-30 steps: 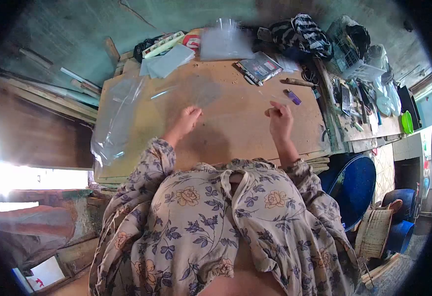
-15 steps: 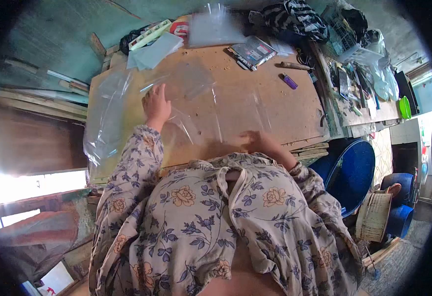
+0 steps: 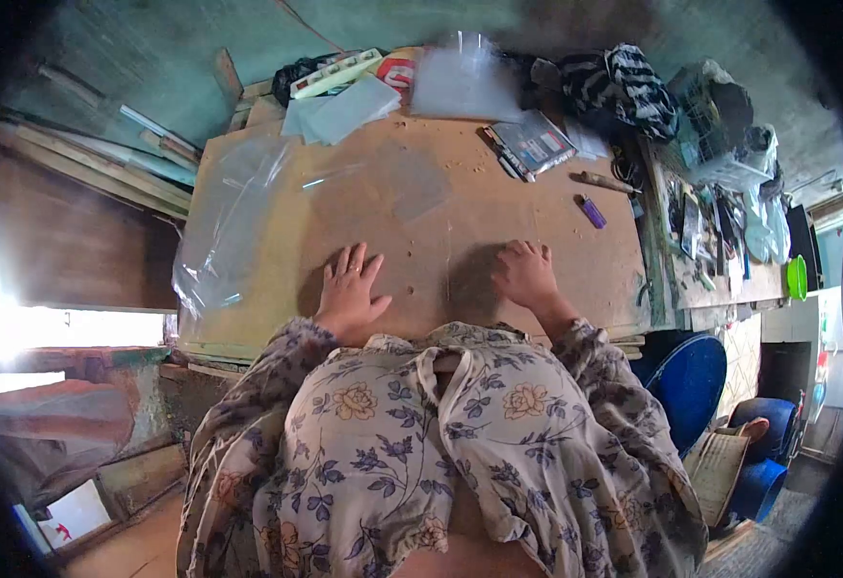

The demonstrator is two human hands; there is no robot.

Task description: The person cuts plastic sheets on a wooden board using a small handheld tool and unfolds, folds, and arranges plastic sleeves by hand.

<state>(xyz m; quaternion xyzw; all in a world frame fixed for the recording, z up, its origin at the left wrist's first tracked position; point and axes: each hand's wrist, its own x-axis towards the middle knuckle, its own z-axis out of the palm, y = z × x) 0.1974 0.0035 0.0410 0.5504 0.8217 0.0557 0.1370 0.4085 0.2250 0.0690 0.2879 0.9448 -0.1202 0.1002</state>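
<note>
A thin clear film (image 3: 419, 185) lies on the middle of the tabletop (image 3: 606, 275), showing as a faint grey patch with a few glints; how far it runs toward the person is too faint to tell. The long bright creases that crossed the board half a second ago no longer show, which suggests that whatever film was being spread there now lies flatter.

The left hand (image 3: 347, 292) has come back from its far reach and rests palm down near the front edge, fingers spread apart and gripping nothing visible. The right hand (image 3: 525, 275), blurred a moment ago, now shows clearly on the board, knuckles up and fingers loosely bent; whether it pinches anything underneath cannot be told. With both hands low, the work seems to be at a pressing or smoothing stage rather than a carrying one.

To the left, a larger crinkled plastic sheet (image 3: 229, 226) stays in place. Farther out, a purple lighter (image 3: 591, 211) lies below a brown stick (image 3: 604, 181), with a flat packet (image 3: 537, 144) beyond them and pale sheets (image 3: 349, 108) at the back left, all seemingly unmoved
</note>
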